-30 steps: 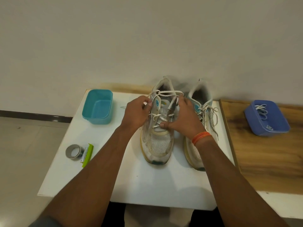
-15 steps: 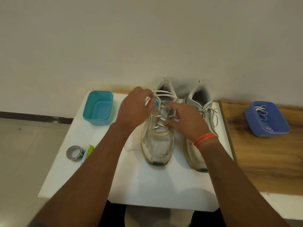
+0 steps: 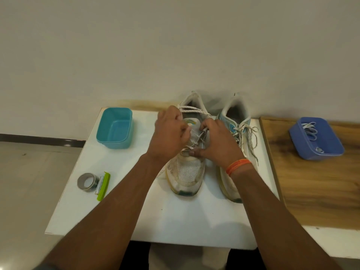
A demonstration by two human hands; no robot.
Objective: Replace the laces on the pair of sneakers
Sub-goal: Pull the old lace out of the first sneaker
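Note:
Two worn white sneakers stand side by side on a white table (image 3: 175, 221), toes toward me. Over the left sneaker (image 3: 186, 178), my left hand (image 3: 168, 136) pinches its white lace (image 3: 191, 110) near the tongue, and a loop of that lace arcs across the shoe's opening. My right hand (image 3: 218, 143) pinches a lace strand at the eyelets while its thumb presses the shoe's front. The right sneaker (image 3: 236, 121) keeps its lace tied, with the ends hanging down its side.
A teal tub (image 3: 115, 129) sits at the table's back left. A roll of grey tape (image 3: 86, 182) and a green cutter (image 3: 103, 186) lie near the left edge. A blue tub (image 3: 316, 138) holding white laces rests on the wooden counter (image 3: 315, 190) at right.
Both hands have shifted on the left sneaker: the left hand moved in over the tongue, and the right hand came back to the eyelets, gripping a strand. The lace loop now lies higher across the opening.

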